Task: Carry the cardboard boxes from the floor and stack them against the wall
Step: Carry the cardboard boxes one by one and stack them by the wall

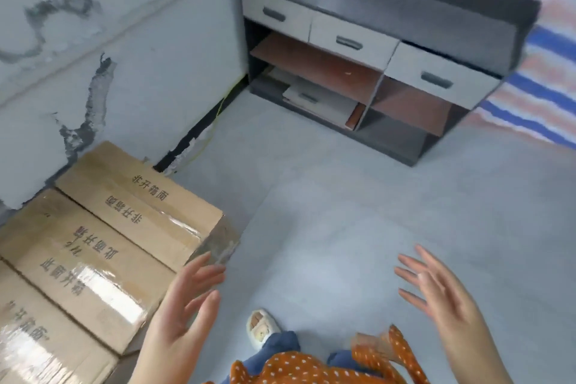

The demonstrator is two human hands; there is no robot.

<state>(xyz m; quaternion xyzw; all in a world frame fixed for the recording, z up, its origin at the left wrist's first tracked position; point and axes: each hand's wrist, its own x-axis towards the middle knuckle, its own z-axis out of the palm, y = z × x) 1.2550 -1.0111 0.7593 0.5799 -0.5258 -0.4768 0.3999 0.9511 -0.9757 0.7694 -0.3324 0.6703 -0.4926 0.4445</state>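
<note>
Three brown cardboard boxes with printed characters and clear tape stand side by side along the left wall: the far box, the middle box and the near box at the frame's lower left. My left hand hovers with fingers spread just right of the middle box, its fingertips near the far box's taped corner, holding nothing. My right hand is raised over the bare floor, fingers spread, also empty.
A dark cabinet with three white drawers and open shelves stands against the far wall. A striped blue, white and pink tarp hangs behind it. Grey floor spreads between us. My slippered foot is below.
</note>
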